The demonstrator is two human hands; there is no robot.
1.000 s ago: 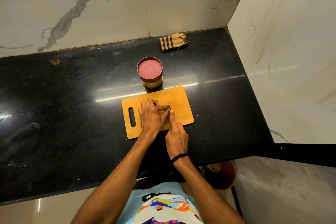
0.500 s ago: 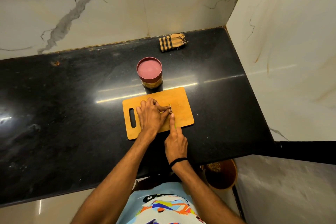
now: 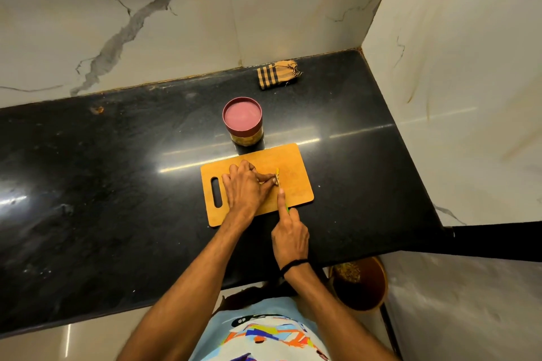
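A wooden cutting board [image 3: 294, 165] with a handle slot lies on the black counter. My left hand [image 3: 246, 187] rests on the board with fingers curled, pinning a small yellowish piece of food [image 3: 277, 170] that is mostly hidden under the fingertips. My right hand [image 3: 290, 233] grips a knife with a green handle [image 3: 286, 209], index finger stretched along its spine. The thin blade [image 3: 278, 182] stands at the left fingertips, cutting the food.
A jar with a maroon lid [image 3: 242, 120] stands just behind the board. A folded striped cloth [image 3: 278, 74] lies at the back by the marble wall. A brown bin [image 3: 359, 283] sits on the floor below the counter's front right edge.
My right hand has drawn back toward me, pulling the knife along the cut. My left hand stays on the food.
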